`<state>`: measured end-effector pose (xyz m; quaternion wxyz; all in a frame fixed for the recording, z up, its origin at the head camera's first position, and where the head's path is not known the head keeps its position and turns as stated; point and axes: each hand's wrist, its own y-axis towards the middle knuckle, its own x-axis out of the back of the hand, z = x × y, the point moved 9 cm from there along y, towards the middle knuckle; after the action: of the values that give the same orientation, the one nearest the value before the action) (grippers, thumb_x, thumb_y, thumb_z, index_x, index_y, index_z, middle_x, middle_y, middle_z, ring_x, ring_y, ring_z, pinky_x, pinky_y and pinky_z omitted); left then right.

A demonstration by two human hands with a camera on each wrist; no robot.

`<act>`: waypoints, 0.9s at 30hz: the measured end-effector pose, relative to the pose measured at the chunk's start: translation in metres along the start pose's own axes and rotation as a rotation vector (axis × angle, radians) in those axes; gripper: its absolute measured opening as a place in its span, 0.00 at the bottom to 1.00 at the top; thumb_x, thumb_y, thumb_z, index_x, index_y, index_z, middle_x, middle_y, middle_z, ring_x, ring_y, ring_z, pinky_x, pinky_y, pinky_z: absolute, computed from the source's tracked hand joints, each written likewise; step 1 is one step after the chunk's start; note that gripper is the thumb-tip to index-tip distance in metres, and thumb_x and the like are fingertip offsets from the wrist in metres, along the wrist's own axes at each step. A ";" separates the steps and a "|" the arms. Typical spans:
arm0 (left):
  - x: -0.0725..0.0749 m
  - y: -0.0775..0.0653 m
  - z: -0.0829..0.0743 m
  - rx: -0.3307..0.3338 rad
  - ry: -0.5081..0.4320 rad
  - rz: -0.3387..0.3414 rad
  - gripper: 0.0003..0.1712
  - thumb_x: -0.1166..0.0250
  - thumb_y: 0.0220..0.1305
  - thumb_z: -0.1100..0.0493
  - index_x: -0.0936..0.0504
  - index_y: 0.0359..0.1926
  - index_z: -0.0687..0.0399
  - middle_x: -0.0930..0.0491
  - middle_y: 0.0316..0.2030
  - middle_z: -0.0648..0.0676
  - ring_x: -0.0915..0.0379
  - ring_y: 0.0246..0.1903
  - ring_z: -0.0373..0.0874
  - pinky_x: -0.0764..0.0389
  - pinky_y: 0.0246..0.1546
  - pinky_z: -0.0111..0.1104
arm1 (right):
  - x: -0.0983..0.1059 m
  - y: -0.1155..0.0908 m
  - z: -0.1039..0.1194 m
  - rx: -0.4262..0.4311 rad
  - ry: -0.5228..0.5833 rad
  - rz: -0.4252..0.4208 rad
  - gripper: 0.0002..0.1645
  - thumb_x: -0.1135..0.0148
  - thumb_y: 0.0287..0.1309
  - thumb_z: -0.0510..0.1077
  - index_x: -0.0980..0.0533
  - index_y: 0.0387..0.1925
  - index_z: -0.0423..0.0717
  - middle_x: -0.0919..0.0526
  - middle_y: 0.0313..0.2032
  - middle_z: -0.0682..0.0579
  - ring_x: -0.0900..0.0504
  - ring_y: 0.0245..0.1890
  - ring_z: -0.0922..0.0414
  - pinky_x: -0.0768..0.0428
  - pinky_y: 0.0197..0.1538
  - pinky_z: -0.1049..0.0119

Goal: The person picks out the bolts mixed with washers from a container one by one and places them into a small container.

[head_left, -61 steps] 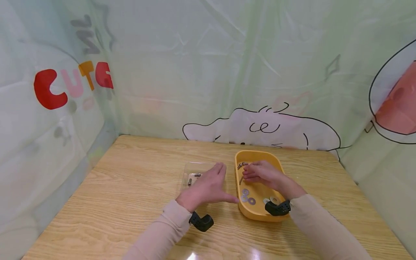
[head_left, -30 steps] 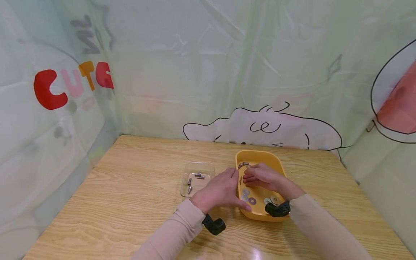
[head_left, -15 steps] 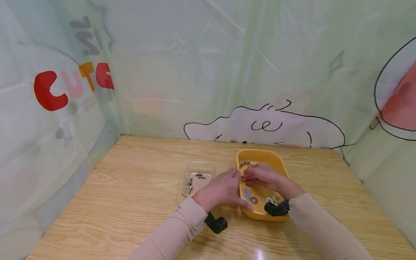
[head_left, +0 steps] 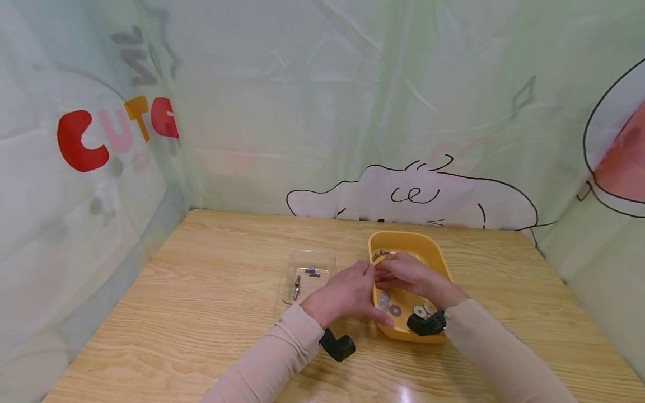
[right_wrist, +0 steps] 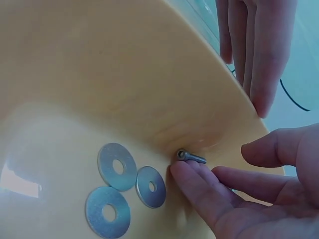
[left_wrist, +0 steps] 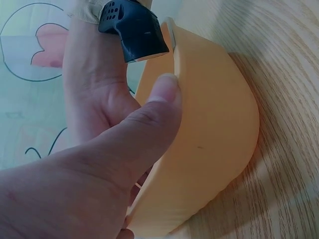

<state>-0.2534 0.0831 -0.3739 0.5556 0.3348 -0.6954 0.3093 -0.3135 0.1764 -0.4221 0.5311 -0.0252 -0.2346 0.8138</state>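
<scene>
My left hand [head_left: 347, 294] rests against the left rim of a yellow tray [left_wrist: 214, 119], its fingers straight and its thumb over the rim. Inside this tray, my right hand [head_left: 405, 274] reaches down by the left wall. In the right wrist view its fingertips touch a socket-head screw [right_wrist: 195, 158] lying at the foot of the wall, with the thumb held apart. The head view hides that screw behind the hands. Several flat washers [right_wrist: 108, 211] lie on the tray floor, and further screws [head_left: 383, 253] are at its far end.
Left of the yellow tray stands a clear plastic box [head_left: 287, 299] holding several screws [head_left: 297, 281]. Both are on a wooden table [head_left: 227, 263]. Printed curtains [head_left: 282, 112] rise behind the table and along its sides.
My left hand has moved right from over the clear box to the yellow tray's rim, uncovering the box's screws. My right hand has stayed in the tray, fingers slightly lower by the wall.
</scene>
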 end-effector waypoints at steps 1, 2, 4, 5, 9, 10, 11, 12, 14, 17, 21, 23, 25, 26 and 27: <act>0.000 0.000 0.000 0.001 -0.001 -0.001 0.63 0.34 0.44 0.20 0.36 0.70 0.59 0.29 0.56 0.52 0.29 0.50 0.39 0.24 0.57 0.27 | -0.001 0.000 0.000 0.002 -0.003 0.004 0.23 0.54 0.73 0.40 0.29 0.59 0.24 0.14 0.42 0.44 0.15 0.41 0.56 0.17 0.56 0.58; 0.000 0.000 0.000 0.002 -0.001 -0.001 0.63 0.34 0.44 0.20 0.36 0.70 0.59 0.28 0.56 0.52 0.29 0.50 0.39 0.24 0.57 0.27 | -0.001 0.000 -0.001 -0.002 -0.003 0.001 0.23 0.54 0.73 0.40 0.29 0.59 0.25 0.14 0.42 0.44 0.15 0.40 0.56 0.17 0.56 0.58; 0.000 0.000 0.000 0.005 -0.004 0.002 0.62 0.34 0.44 0.20 0.35 0.69 0.59 0.29 0.55 0.52 0.29 0.49 0.38 0.23 0.56 0.27 | -0.001 0.001 -0.002 -0.007 -0.007 -0.002 0.23 0.53 0.73 0.40 0.28 0.59 0.25 0.15 0.42 0.44 0.15 0.40 0.56 0.17 0.55 0.59; 0.000 0.000 0.001 0.007 -0.004 0.005 0.62 0.34 0.44 0.21 0.35 0.69 0.59 0.29 0.55 0.51 0.29 0.49 0.39 0.24 0.57 0.27 | -0.001 0.001 -0.002 -0.006 -0.008 0.000 0.23 0.53 0.73 0.40 0.28 0.59 0.25 0.15 0.42 0.44 0.15 0.40 0.56 0.17 0.55 0.59; 0.000 0.001 0.001 0.010 -0.012 0.014 0.62 0.33 0.45 0.21 0.36 0.69 0.59 0.29 0.56 0.52 0.30 0.52 0.39 0.25 0.59 0.28 | -0.002 0.001 -0.002 -0.004 -0.014 -0.001 0.22 0.54 0.73 0.39 0.28 0.59 0.25 0.15 0.42 0.44 0.16 0.40 0.56 0.17 0.55 0.59; 0.000 0.000 0.001 0.011 -0.011 0.016 0.62 0.33 0.45 0.21 0.36 0.69 0.59 0.29 0.57 0.52 0.30 0.53 0.39 0.25 0.60 0.28 | -0.002 0.001 -0.002 -0.003 -0.016 -0.003 0.22 0.53 0.73 0.38 0.28 0.59 0.25 0.16 0.42 0.44 0.16 0.40 0.56 0.17 0.54 0.59; 0.000 0.000 0.001 0.011 -0.012 0.014 0.62 0.33 0.45 0.21 0.35 0.69 0.59 0.29 0.57 0.52 0.30 0.53 0.39 0.25 0.60 0.28 | -0.002 0.001 -0.002 -0.002 -0.017 -0.003 0.22 0.53 0.73 0.38 0.28 0.59 0.25 0.16 0.42 0.44 0.17 0.39 0.56 0.16 0.54 0.60; 0.001 -0.001 0.001 0.011 -0.014 0.013 0.62 0.33 0.45 0.21 0.35 0.69 0.59 0.29 0.57 0.52 0.30 0.53 0.39 0.25 0.60 0.28 | -0.002 0.001 -0.002 0.000 -0.023 -0.005 0.22 0.53 0.72 0.38 0.27 0.59 0.25 0.16 0.42 0.45 0.17 0.39 0.56 0.16 0.54 0.60; 0.001 -0.001 0.001 0.011 -0.012 0.012 0.61 0.33 0.45 0.21 0.35 0.69 0.58 0.29 0.56 0.51 0.30 0.52 0.39 0.25 0.59 0.27 | -0.002 0.002 -0.002 -0.001 -0.034 -0.009 0.21 0.52 0.72 0.37 0.27 0.58 0.26 0.16 0.41 0.45 0.17 0.38 0.57 0.16 0.53 0.61; 0.002 -0.002 0.000 0.006 -0.012 0.007 0.60 0.33 0.45 0.22 0.34 0.68 0.57 0.29 0.54 0.51 0.30 0.49 0.39 0.24 0.57 0.27 | -0.001 0.004 -0.003 -0.001 -0.053 -0.016 0.20 0.49 0.71 0.36 0.26 0.57 0.26 0.16 0.41 0.46 0.17 0.37 0.57 0.15 0.51 0.62; 0.004 -0.002 -0.001 -0.001 0.002 -0.003 0.59 0.33 0.45 0.22 0.34 0.67 0.57 0.29 0.52 0.50 0.30 0.47 0.38 0.24 0.55 0.27 | -0.001 0.005 -0.003 0.005 -0.092 -0.021 0.19 0.45 0.69 0.36 0.25 0.56 0.26 0.16 0.41 0.46 0.18 0.37 0.57 0.15 0.49 0.65; 0.004 -0.002 -0.001 -0.001 0.008 -0.005 0.59 0.33 0.45 0.22 0.34 0.67 0.57 0.29 0.52 0.50 0.30 0.46 0.38 0.24 0.54 0.26 | -0.001 0.006 -0.003 0.007 -0.103 -0.021 0.20 0.44 0.68 0.36 0.25 0.56 0.26 0.16 0.41 0.46 0.19 0.37 0.56 0.15 0.48 0.66; 0.004 -0.002 -0.001 0.002 0.008 -0.003 0.59 0.33 0.45 0.22 0.33 0.66 0.57 0.29 0.50 0.50 0.31 0.45 0.38 0.24 0.53 0.26 | 0.000 0.006 -0.003 0.009 -0.104 -0.022 0.20 0.43 0.67 0.35 0.25 0.56 0.26 0.16 0.41 0.46 0.19 0.37 0.56 0.15 0.49 0.64; 0.004 -0.002 -0.001 0.004 0.006 -0.002 0.58 0.32 0.44 0.22 0.33 0.66 0.57 0.29 0.49 0.50 0.31 0.44 0.37 0.24 0.52 0.25 | 0.000 0.007 -0.003 0.011 -0.108 -0.023 0.21 0.43 0.67 0.35 0.25 0.56 0.25 0.16 0.41 0.45 0.18 0.37 0.55 0.15 0.49 0.63; 0.004 -0.001 -0.001 0.006 0.004 -0.001 0.58 0.32 0.44 0.22 0.32 0.65 0.57 0.30 0.48 0.49 0.31 0.43 0.37 0.23 0.51 0.25 | 0.000 0.007 -0.004 0.009 -0.111 -0.028 0.21 0.43 0.66 0.35 0.26 0.56 0.25 0.17 0.41 0.45 0.18 0.37 0.55 0.15 0.50 0.63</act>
<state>-0.2526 0.0825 -0.3702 0.5563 0.3361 -0.6930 0.3119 -0.3187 0.1758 -0.4284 0.5287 0.0256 -0.2602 0.8075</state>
